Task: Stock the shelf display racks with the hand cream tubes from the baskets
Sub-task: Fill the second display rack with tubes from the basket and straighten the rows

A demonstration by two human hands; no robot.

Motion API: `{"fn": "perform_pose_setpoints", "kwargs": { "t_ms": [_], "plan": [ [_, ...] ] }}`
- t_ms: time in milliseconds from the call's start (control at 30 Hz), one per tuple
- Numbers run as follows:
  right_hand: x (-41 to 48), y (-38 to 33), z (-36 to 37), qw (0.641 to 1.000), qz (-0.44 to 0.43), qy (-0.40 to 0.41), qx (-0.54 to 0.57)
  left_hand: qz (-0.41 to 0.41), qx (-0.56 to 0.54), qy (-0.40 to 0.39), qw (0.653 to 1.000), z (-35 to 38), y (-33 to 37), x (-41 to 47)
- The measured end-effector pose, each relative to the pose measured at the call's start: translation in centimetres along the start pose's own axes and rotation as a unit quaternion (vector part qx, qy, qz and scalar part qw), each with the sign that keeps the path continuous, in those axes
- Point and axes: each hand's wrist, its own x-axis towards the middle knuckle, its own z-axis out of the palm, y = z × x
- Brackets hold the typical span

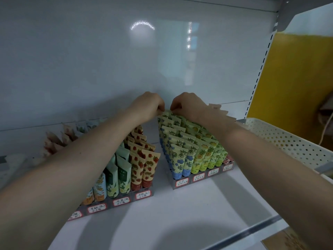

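Hand cream tubes (177,156) filling right rack (203,177), both hands pinching rearmost tube (166,112)

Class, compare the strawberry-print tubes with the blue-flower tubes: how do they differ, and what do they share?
The strawberry tubes show red berries on tan; the blue-flower tubes show blue blossoms on pale yellow. The strawberry tubes stand in the left rack, the blue-flower tubes in the right rack. The left hand and right hand pinch the rearmost blue-flower tube; neither touches the strawberry tubes. Both kinds stand cap down in rows.
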Motion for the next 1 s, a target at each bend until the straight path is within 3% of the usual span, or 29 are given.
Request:
{"fn": "perform_pose_setpoints", "kwargs": {
  "t_ms": [133, 267, 633, 1000],
  "plan": [
    [-0.3, 0.6, -1.5, 0.999, 0.000, 0.021, 0.042, 0.006, -0.007, -0.007, 1.000, -0.4, 0.1, 0.2],
    [-0.9, 2.6, -4.2, 0.992, 0.033, 0.087, 0.079, 0.014, -0.053, 0.043, 0.998, -1.2, 1.0, 1.0],
    [-0.8, 3.2, -2.4, 0.999, 0.037, 0.010, 0.025, 0.051, 0.000, -0.048, 0.998, 0.2, 2.5, 3.2],
    [-0.5, 3.2, -1.7, 0.999, 0.040, -0.001, 0.010, 0.051, 0.005, -0.063, 0.997, 0.7, 2.1, 3.9]
  ]
}}
